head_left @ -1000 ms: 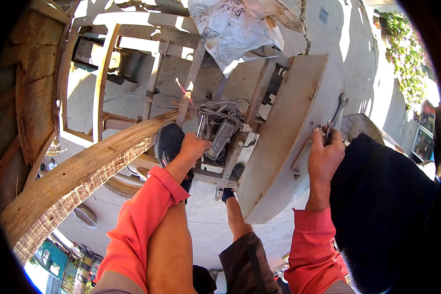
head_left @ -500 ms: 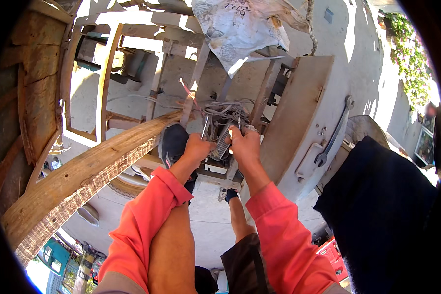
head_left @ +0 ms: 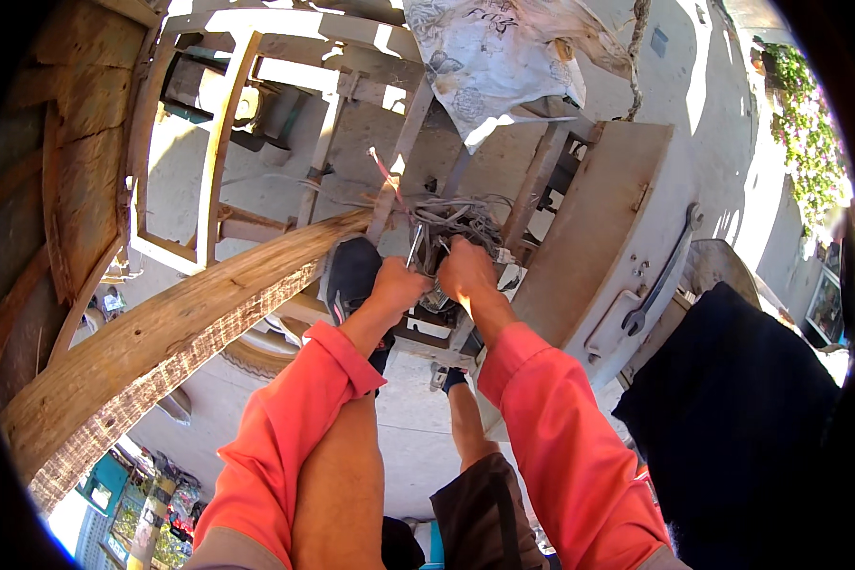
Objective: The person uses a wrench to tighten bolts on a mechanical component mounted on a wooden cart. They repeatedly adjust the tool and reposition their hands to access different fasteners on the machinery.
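Note:
My left hand is closed around a shiny, thin metal rod-like tool, whose shaft points up from the fist. Close beside it, my right hand is curled with the fingers bent down toward the machine part; what it grips is mostly covered by the fingers. Both hands are over a dark metal part set in the frame. A tangle of grey wires lies just beyond the fingers. My shoe rests beside the left hand, by the end of a wooden beam.
A rusty metal frame spans the far left. To the right stands a grey metal box with a large wrench on its side. A white sack hangs over the far bars. Dark cloth lies at the right.
My right hand has turned and moved inward, nearer the left hand, so the shiny tip above it is now mostly hidden. The whole view has shifted slightly.

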